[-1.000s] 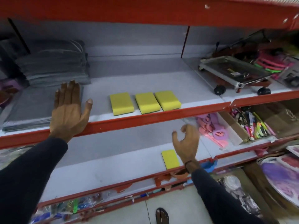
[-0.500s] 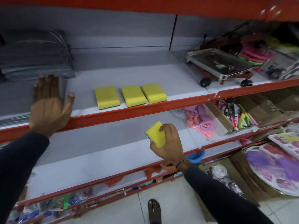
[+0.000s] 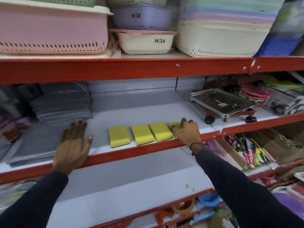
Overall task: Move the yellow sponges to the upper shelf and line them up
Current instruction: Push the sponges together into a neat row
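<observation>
Setting the fourth sponge [image 3: 174, 125] down at the right end of the row was the step in hand. The right hand [image 3: 186, 133] covered most of it, fingers curled over its top, gripping it on the upper shelf [image 3: 125, 153] just beside the third sponge [image 3: 162, 131]. The first sponge [image 3: 118, 135] and second sponge [image 3: 142, 134] lay flat to the left, near each other. To finish well, the held piece likely needed its long edge squared to its neighbour and its front edge level with the others before release. The left hand [image 3: 72, 146] lay flat, fingers spread, on the shelf lip. The sponges were soft yellow rectangular blocks with a thin green underside; the shelf was smooth grey with a red metal edge. The lower shelf [image 3: 131, 178] held no sponge in view.
</observation>
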Action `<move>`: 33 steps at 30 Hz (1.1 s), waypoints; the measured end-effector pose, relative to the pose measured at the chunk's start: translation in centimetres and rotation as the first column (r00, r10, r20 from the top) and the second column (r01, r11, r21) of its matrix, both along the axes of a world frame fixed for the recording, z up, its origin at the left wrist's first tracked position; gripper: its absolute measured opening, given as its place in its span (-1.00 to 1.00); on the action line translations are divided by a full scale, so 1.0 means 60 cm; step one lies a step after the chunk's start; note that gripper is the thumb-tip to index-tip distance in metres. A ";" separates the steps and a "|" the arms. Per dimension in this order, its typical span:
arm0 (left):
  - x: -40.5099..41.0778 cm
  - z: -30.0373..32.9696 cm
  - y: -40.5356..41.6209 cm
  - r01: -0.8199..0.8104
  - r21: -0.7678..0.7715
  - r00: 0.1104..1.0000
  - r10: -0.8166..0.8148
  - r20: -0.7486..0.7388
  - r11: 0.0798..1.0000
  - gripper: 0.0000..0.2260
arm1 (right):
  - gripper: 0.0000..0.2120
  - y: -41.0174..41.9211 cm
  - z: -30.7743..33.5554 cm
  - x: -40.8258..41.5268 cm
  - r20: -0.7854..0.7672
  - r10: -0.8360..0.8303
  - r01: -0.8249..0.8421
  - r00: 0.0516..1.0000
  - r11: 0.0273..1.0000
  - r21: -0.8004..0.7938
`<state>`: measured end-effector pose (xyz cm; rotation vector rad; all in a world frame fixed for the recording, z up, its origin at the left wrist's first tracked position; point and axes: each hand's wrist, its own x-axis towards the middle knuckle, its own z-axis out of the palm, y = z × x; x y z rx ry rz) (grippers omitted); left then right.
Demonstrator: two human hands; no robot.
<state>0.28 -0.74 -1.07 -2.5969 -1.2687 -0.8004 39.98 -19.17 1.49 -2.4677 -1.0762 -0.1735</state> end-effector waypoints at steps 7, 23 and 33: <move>0.068 0.051 -0.053 0.247 -0.254 0.966 -0.257 -0.008 0.935 -0.21 | -0.66 0.024 0.035 -0.108 0.152 0.412 -0.430 0.899 0.896 0.114; 0.098 0.044 -0.161 0.187 -0.441 0.955 -0.268 -0.127 0.877 -0.40 | -0.68 0.020 0.005 -0.256 0.103 0.577 -0.575 0.810 0.817 -0.053; 0.099 0.038 -0.157 0.164 -0.449 0.954 -0.257 -0.154 0.878 -0.37 | -0.66 -0.021 0.056 -0.151 0.097 0.377 -0.349 0.921 0.910 -0.226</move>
